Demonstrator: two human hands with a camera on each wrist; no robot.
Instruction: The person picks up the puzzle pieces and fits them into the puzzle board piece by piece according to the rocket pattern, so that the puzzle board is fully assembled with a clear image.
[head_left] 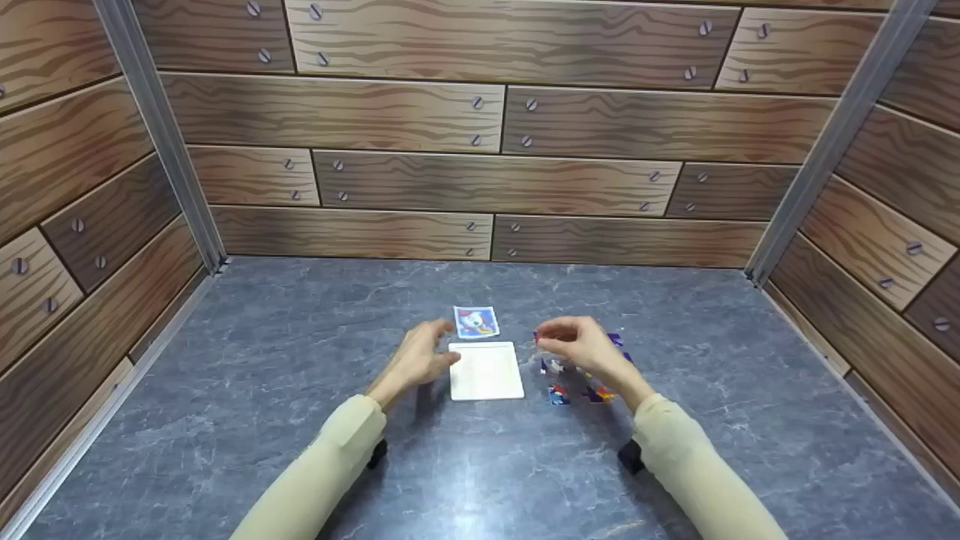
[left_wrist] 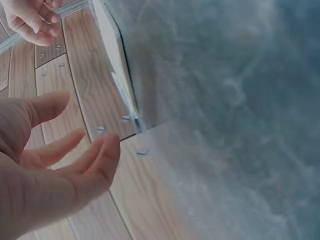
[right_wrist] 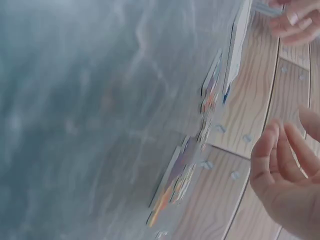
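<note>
My left hand hovers at the left side of a white square puzzle tray, fingers spread and thumb close over its left edge. The left wrist view shows that hand holding nothing. Over at the right, my right hand is above several loose jigsaw puzzle pieces, fingers bent and thumb near the index finger. A dark red and purple piece shows right at its fingertips in the head view. In the right wrist view nothing shows between that hand's fingers and thumb. The hand hides some pieces.
Behind the tray lies a small picture card with a white figure on blue and red. Everything lies on a grey marbled tabletop. Wood-patterned walls enclose it at the back and both sides.
</note>
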